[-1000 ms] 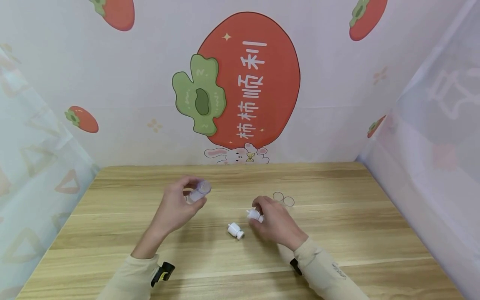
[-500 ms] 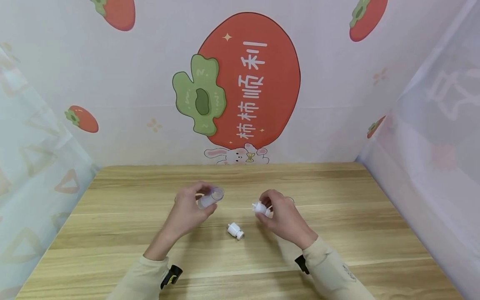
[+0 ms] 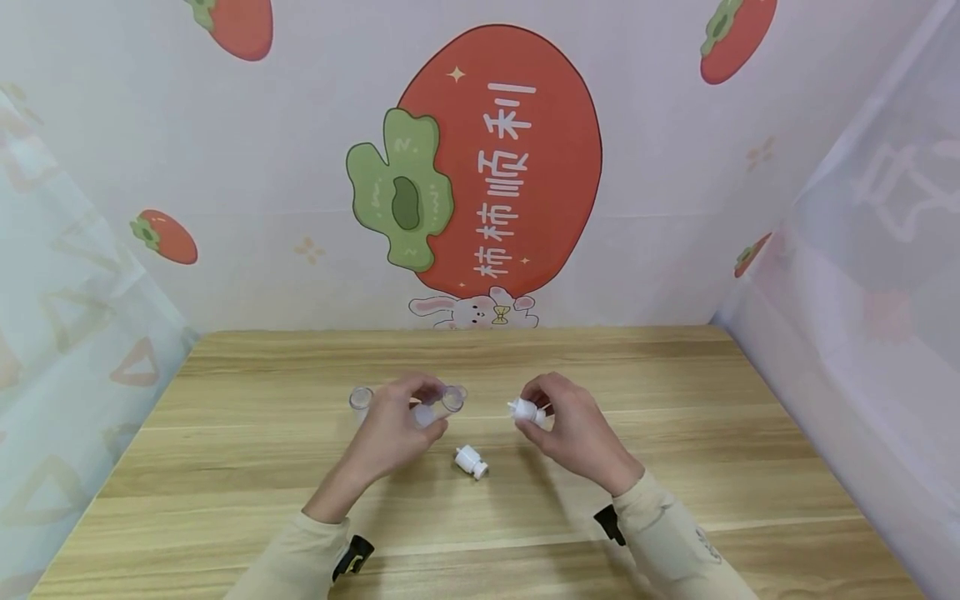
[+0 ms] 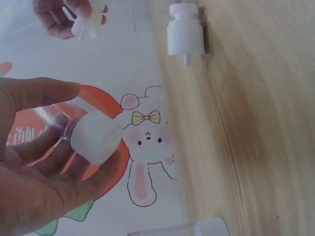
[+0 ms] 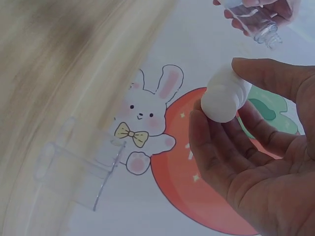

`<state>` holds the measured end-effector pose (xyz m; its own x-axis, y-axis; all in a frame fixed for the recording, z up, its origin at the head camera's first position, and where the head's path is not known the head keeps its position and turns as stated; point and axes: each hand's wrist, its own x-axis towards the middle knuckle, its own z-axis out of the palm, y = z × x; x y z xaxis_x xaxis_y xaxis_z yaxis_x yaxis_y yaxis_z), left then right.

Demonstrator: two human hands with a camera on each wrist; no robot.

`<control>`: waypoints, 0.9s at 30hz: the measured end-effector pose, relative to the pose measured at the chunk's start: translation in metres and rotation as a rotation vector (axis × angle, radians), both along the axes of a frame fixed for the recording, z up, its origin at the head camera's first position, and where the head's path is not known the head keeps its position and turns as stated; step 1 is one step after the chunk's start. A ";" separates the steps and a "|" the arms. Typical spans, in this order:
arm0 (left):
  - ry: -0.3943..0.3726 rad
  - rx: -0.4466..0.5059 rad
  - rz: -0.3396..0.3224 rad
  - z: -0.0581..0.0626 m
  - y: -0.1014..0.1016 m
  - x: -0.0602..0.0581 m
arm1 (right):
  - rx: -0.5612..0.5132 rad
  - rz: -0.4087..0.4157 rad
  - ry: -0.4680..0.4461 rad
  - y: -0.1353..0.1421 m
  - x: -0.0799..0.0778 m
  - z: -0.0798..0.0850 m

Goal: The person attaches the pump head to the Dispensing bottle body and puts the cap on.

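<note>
Clear bottle [image 4: 98, 138]: tilted, gripped by the left hand [image 3: 393, 421], beyond and left of the loose pump [image 3: 471, 462]. Right hand [image 3: 576, 427] pinches the second pump [image 3: 527, 411], beyond and right. Caution: light fingertip hold may cause slippage.

- The right hand [image 5: 256, 184] pinches a white pump head [image 5: 220, 102] between thumb and fingertips — its smooth round end faces the camera.
- At the top right, the left hand [image 5: 284, 12] holds a clear bottle [image 5: 252, 18], tilted, its threaded neck pointing down and to the right.
- Two clear cylinders [image 5: 81, 172] stand side by side at lower left, edges faint — the desk [image 5: 64, 59] shows through them.
- Behind, a backdrop [image 5: 197, 42] carries a rabbit [image 5: 150, 117] with a yellow bow and a red fruit [image 5: 197, 201] with a green leaf.
</note>
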<state>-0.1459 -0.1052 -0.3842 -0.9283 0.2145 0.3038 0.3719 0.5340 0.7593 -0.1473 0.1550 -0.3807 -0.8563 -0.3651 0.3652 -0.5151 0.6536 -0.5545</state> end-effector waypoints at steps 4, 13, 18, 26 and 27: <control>-0.010 -0.006 -0.003 -0.002 0.001 0.001 | -0.010 0.018 0.026 0.001 -0.001 0.003; -0.025 -0.046 -0.012 -0.006 0.006 0.002 | -0.044 0.053 0.062 0.001 -0.003 0.011; -0.044 -0.050 -0.029 -0.007 0.008 0.002 | -0.058 0.066 0.071 0.001 -0.004 0.015; -0.042 -0.075 -0.020 -0.008 0.012 0.002 | -0.066 0.088 0.072 -0.001 -0.004 0.019; -0.040 -0.080 -0.016 -0.008 0.012 0.002 | -0.067 0.091 0.071 -0.001 -0.004 0.019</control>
